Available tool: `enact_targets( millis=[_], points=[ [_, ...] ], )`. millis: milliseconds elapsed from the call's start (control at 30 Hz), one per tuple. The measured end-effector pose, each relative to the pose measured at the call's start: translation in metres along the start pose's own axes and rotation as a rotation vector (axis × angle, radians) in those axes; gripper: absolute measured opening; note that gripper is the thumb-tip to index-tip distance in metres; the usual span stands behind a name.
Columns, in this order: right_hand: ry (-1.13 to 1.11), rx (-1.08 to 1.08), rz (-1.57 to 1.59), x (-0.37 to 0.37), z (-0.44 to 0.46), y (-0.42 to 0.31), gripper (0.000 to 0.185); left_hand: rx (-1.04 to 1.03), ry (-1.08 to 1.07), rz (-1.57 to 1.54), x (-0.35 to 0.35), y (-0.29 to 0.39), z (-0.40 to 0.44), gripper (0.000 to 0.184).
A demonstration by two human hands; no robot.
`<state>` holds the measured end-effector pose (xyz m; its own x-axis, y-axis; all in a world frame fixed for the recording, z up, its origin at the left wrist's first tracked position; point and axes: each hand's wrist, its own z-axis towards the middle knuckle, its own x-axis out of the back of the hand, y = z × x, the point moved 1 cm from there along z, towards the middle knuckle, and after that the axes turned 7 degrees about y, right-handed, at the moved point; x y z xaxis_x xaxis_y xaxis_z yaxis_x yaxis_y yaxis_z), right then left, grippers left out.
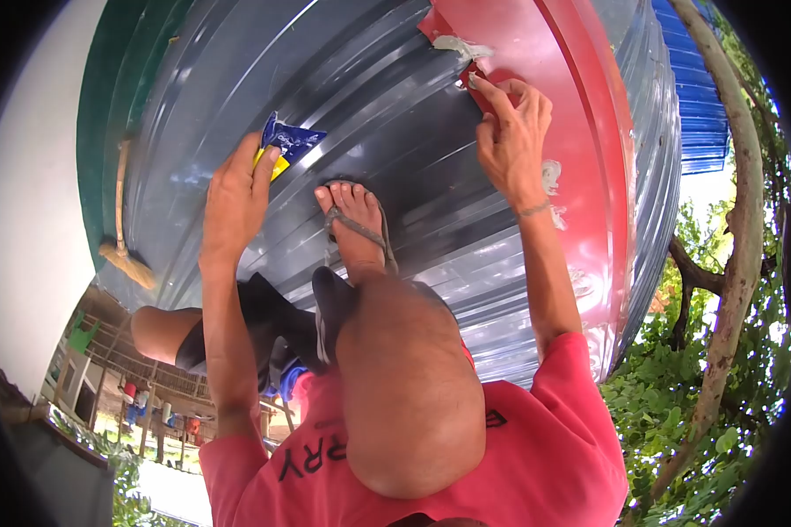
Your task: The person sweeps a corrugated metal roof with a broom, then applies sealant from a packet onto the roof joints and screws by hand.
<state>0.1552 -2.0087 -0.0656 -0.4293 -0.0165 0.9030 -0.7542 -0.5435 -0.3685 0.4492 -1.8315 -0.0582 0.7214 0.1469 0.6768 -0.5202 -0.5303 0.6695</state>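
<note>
Blue and yellow plastic film, creased and glossy, forms the small flexible packet (295, 140); white lettering marks its blue part, too small and tilted to read surely. The left hand (237, 189) has its grip closed on the packet's edge, thumb on the yellow part, above the dark grey ribbed metal roofing (246, 88); the right hand (514, 132) has its index finger extended to the edge of the smooth red metal sheet (580, 114), with whitish paste at the fingertip; its thumb and index tip are apart. Thick, uneven pale grey paste (462, 48) lies just beyond that finger; rougher smears (551, 177) show beside the right wrist. A foot in a grey strap sandal (356, 211) rests on the ribs; a straw-coloured brush with a wooden handle (123, 228) lies to the left; black letters, "RRY" among them, mark the red shirt (536, 448).
</note>
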Motion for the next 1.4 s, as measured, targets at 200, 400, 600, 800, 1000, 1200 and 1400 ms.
enact_targets(
  millis=[200,400,600,800,1000,1200,1400],
  points=[
    [0.080,-0.001,-0.099,-0.032,-0.008,-0.002,0.064,-0.008,-0.036,-0.081,-0.001,0.004,-0.002,0.029],
    [0.143,0.067,-0.340,-0.053,-0.014,0.000,0.067,0.024,-0.071,-0.091,0.001,0.004,-0.003,0.031],
    [0.088,0.083,-0.513,-0.070,-0.029,0.004,0.073,0.016,-0.113,-0.066,-0.002,0.005,0.000,0.033],
    [0.043,0.082,-0.426,-0.056,-0.033,-0.003,0.069,0.039,-0.118,-0.093,0.002,0.012,0.001,0.032],
    [0.092,0.064,-0.353,-0.054,-0.020,-0.001,0.067,-0.012,-0.141,-0.068,0.002,0.009,0.002,0.030],
    [0.093,0.120,-0.526,-0.067,-0.028,0.003,0.063,-0.005,-0.112,-0.109,0.001,0.017,0.000,0.031],
    [0.020,0.123,-0.641,-0.069,-0.036,-0.007,0.061,0.017,-0.154,-0.067,0.002,0.014,-0.002,0.031]
  ],
)
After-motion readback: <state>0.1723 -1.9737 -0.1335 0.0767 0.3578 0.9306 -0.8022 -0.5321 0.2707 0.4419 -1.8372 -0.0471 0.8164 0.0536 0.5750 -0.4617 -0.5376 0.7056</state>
